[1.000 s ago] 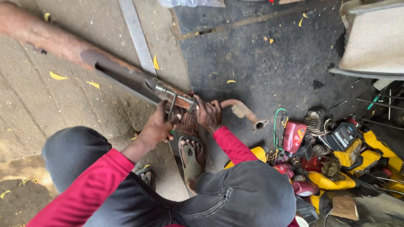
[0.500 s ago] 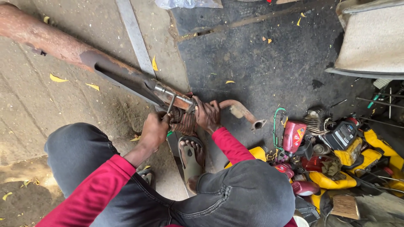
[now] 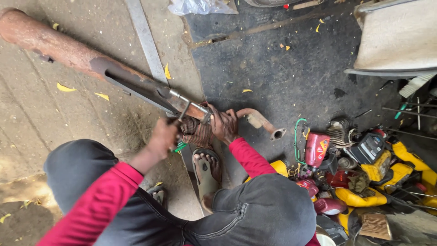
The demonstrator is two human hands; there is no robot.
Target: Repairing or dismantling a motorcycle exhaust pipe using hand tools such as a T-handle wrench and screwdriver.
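Rusty exhaust pipe (image 3: pixel 68 52) lies diagonally across the concrete floor (image 3: pixel 54 118), its bent end pipe (image 3: pixel 261 123) over the dark oily patch. Right hand (image 3: pixel 224 124) is wrapped tight around the pipe at the joint — fingers closed on it. Left hand (image 3: pixel 161 138) is fisted around a tool handle (image 3: pixel 180 114) at the clamp; the tool's type cannot be told. Sandalled foot (image 3: pixel 207 168) sits just below — engine parts (image 3: pixel 364 159) are heaped to the right.

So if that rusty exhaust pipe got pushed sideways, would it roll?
Probably not far: the rusty exhaust pipe is round, but its bent end and clamp would likely catch. It looks stiff and heavy, its rust grippy.
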